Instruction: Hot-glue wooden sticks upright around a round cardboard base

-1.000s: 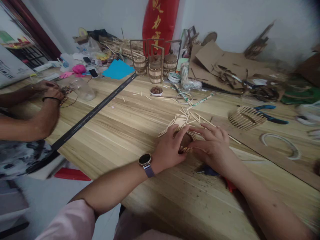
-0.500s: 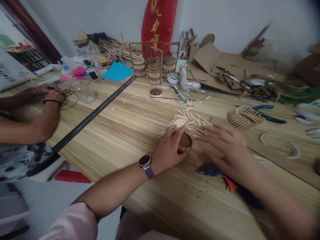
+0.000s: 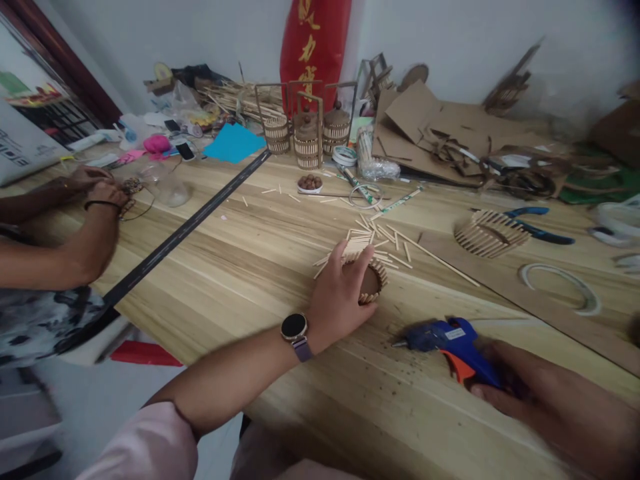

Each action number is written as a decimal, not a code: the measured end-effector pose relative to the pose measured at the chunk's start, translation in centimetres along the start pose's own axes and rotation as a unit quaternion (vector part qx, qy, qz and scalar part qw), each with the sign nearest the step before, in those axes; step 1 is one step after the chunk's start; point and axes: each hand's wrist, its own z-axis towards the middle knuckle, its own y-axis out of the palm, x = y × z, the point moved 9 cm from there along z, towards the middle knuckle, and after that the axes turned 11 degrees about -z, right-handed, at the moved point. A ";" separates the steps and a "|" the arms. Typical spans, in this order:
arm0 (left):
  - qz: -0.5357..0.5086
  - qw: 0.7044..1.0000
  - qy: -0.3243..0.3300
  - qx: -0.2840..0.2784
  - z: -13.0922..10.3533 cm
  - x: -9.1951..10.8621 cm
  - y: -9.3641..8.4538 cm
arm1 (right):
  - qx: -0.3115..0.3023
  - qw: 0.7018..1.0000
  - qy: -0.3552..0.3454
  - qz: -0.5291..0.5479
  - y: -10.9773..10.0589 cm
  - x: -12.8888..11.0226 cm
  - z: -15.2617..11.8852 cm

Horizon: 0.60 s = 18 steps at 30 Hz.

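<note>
My left hand (image 3: 340, 297), with a watch on its wrist, grips the left side of a small round basket (image 3: 371, 283) that has a brown base and a ring of short wooden sticks. Loose pale sticks (image 3: 406, 252) lie just beyond it on the wooden table (image 3: 240, 267). At the lower right my right hand (image 3: 515, 383), blurred, is wrapped round the handle of a blue glue gun (image 3: 463, 347) with an orange trigger. The gun lies low over the table, its nozzle pointing left.
Lidded baskets (image 3: 307, 140) with tall handles stand at the back, near a bowl of brown balls (image 3: 310, 183). Pliers (image 3: 543, 233) and a stick piece (image 3: 490, 233) lie right. Another person's hands (image 3: 103, 190) work at the left.
My right hand has moved down and right from beside the round basket and closed on the glue gun's handle. My left hand has stayed at the basket.
</note>
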 end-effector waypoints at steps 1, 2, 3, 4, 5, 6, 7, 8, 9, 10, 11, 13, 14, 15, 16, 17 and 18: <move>0.000 1.000 -0.002 0.001 0.0 0.0 0.0 | -0.043 0.999 -0.010 0.015 0.5 -0.2 0.3; -0.001 1.000 -0.004 0.002 0.0 0.0 0.0 | -0.077 0.997 -0.015 0.022 0.9 -0.2 0.6; -0.002 1.000 -0.005 0.001 0.0 0.0 0.0 | -0.097 0.995 -0.011 0.022 1.1 0.1 0.8; -0.003 1.000 -0.006 0.001 0.0 0.0 -0.1 | -0.104 0.994 -0.003 0.022 1.1 0.5 1.0; -0.004 1.000 -0.006 0.000 0.0 0.0 -0.1 | -0.098 0.995 0.005 0.030 0.9 1.0 1.2; -0.004 1.000 -0.006 -0.001 0.0 0.0 -0.1 | -0.083 0.995 0.013 0.046 0.7 1.5 1.3; -0.005 1.000 -0.004 -0.002 0.0 0.0 -0.1 | -0.065 0.995 0.016 0.070 0.4 1.9 1.4; -0.006 1.000 -0.002 -0.002 0.0 0.0 -0.1 | -0.040 0.994 0.017 0.097 0.1 2.2 1.5; -0.008 1.000 -0.001 -0.002 0.0 0.0 -0.1 | -0.015 0.992 0.017 0.127 -0.3 2.4 1.6; -0.009 1.000 -0.002 -0.002 -0.1 -0.1 -0.1 | 0.007 0.988 0.021 0.155 -0.7 2.6 1.6; -0.011 1.000 -0.003 -0.002 -0.1 -0.1 -0.1 | 0.026 0.983 0.031 0.181 -0.9 2.8 1.6; -0.015 1.000 -0.006 -0.003 -0.1 -0.3 -0.1 | 0.053 0.969 0.069 0.233 -1.3 3.1 1.5; -0.019 1.000 -0.007 -0.003 -0.1 -0.3 -0.1 | 0.062 0.960 0.093 0.257 -1.4 3.2 1.4; -0.023 1.000 -0.007 -0.004 -0.1 -0.3 -0.1 | 0.071 0.950 0.121 0.280 -1.5 3.3 1.2; -0.027 1.000 -0.007 -0.004 -0.2 -0.3 -0.1 | 0.076 0.938 0.150 0.303 -1.5 3.3 1.0; -0.031 0.999 -0.007 -0.006 -0.2 -0.3 -0.1 | 0.079 0.926 0.177 0.325 -1.5 3.3 0.9; -0.034 0.999 -0.007 -0.008 -0.2 -0.3 -0.1 | 0.081 0.913 0.201 0.346 -1.5 3.1 0.7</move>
